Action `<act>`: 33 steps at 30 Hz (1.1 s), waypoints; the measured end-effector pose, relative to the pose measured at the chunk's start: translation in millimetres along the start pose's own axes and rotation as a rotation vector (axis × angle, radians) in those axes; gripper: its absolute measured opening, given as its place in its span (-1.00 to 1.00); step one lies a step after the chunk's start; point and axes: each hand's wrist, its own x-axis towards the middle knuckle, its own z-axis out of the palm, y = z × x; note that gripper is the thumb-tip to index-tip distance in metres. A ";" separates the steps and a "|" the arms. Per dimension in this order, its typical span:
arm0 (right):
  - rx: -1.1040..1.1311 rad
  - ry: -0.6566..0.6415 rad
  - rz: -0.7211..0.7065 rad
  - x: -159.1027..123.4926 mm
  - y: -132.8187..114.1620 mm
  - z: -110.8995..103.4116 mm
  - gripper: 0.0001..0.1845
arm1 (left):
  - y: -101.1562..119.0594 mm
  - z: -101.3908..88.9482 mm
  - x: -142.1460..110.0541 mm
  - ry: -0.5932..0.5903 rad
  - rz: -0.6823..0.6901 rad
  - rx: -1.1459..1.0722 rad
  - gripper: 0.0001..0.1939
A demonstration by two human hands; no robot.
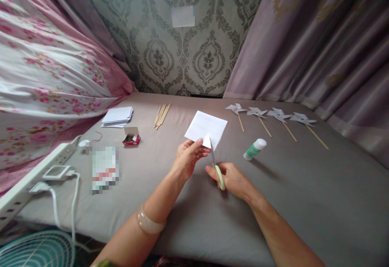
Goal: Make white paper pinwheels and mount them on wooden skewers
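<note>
A white square sheet of paper [204, 126] is pinched at its near edge by my left hand [191, 155], thumb on top. My right hand [231, 178] grips scissors [220, 177] with pale green handles. The blades reach into the near corner of the paper, where a small white flap stands up beside them. Part of the blades is hidden by the paper. To the right of my right hand, a glue stick [254, 150] with a green label lies on the grey cloth.
Several paper pinwheels [278, 115] on sticks lie at the back right. Farther left are several wooden sticks [162, 115], a stack of white paper [117, 117] and an open small red box [131, 137]. A white power strip [18, 196] with cables runs along the left edge, above a fan [38, 250].
</note>
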 end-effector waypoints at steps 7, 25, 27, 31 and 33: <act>0.068 0.152 -0.030 6.1 3.1 -9.9 -0.44 | 7.2 -11.2 9.3 0.197 0.151 0.000 -0.73; 0.339 0.451 -0.142 9.1 -4.5 -22.2 -0.59 | 6.5 -7.1 2.6 0.051 0.137 0.355 -0.86; 0.327 0.439 -0.150 8.9 -5.0 -21.1 -0.60 | 5.1 -8.7 3.3 0.039 0.117 0.335 -0.84; 0.343 0.426 -0.161 8.6 -5.7 -18.8 -0.59 | 2.6 -11.6 5.2 0.018 0.063 0.263 -0.76; 0.358 0.458 -0.163 9.4 -4.5 -17.9 -0.59 | 2.2 -11.4 5.2 -0.018 0.047 0.204 -0.70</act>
